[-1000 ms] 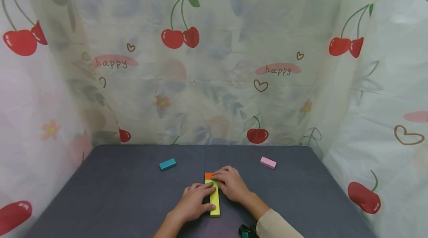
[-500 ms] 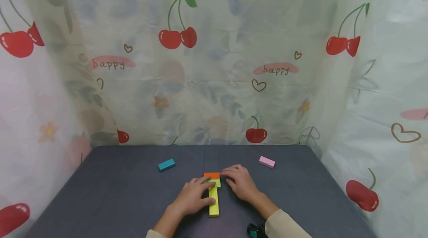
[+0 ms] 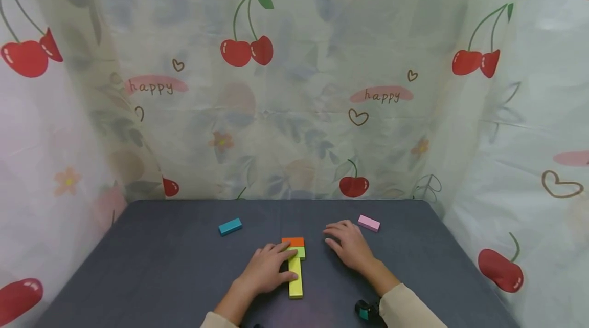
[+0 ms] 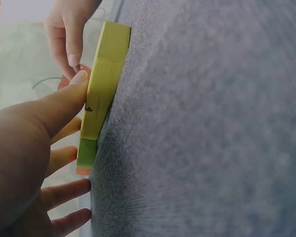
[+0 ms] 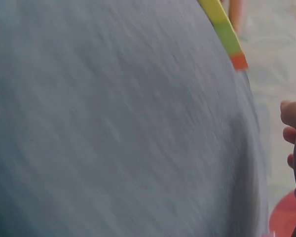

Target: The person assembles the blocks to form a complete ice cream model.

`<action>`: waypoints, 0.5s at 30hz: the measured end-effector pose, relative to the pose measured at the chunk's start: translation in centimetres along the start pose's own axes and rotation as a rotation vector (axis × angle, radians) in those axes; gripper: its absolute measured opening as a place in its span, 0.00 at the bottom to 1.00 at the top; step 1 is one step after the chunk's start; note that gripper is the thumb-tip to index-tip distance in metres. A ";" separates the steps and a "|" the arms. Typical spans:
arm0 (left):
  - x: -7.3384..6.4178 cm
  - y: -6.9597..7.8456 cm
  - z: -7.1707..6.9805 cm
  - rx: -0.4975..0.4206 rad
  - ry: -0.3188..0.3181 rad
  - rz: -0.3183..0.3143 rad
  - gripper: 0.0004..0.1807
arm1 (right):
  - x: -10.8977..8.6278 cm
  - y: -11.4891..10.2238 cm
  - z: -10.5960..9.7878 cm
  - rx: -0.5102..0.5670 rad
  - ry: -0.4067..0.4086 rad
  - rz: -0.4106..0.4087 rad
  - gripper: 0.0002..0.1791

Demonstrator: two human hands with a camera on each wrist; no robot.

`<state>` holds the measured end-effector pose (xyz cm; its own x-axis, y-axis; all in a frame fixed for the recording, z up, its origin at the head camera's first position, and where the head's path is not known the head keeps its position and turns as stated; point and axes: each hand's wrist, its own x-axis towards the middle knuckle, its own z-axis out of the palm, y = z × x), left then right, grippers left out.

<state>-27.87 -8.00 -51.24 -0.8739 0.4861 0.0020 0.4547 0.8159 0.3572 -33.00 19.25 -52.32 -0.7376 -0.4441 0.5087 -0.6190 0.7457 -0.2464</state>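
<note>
A yellow block [image 3: 296, 288] lies lengthwise on the dark table, with a green block [image 3: 301, 253] and an orange block [image 3: 297, 241] set crosswise against its far end. My left hand [image 3: 263, 270] rests on this row from the left. Its thumb touches the yellow block [image 4: 104, 84] and its spread fingers reach over the green and orange ones, partly covering them. Holding nothing, my right hand [image 3: 352, 247] hovers to the right of the row with loosely bent fingers, nearest to a pink block [image 3: 369, 223]. In the right wrist view the orange block [image 5: 240, 61] shows near the top.
Toward the back left of the table [image 3: 175, 266] lies a blue block [image 3: 230, 226]. A black wrist device [image 3: 367, 310] sits at my right sleeve. Behind the table hangs a cherry-patterned curtain [image 3: 294, 87], which also runs along both sides.
My right hand has come off the orange and green blocks and moved right, toward the pink block. My left hand stays on the row, its fingers slightly farther forward.
</note>
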 end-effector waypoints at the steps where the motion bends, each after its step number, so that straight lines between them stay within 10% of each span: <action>1: 0.0 0.0 0.0 0.004 0.000 -0.001 0.35 | 0.1 0.4 -0.2 -0.011 -0.002 0.001 0.13; 15: -0.6 0.5 -0.4 0.015 0.021 0.012 0.34 | 0.0 5.8 -3.2 -0.301 -0.049 0.089 0.17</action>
<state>-27.19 -8.02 -50.71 -0.8719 0.4890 0.0260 0.4672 0.8148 0.3432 -35.69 25.13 -51.15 -0.8018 -0.3888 0.4538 -0.4493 0.8929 -0.0289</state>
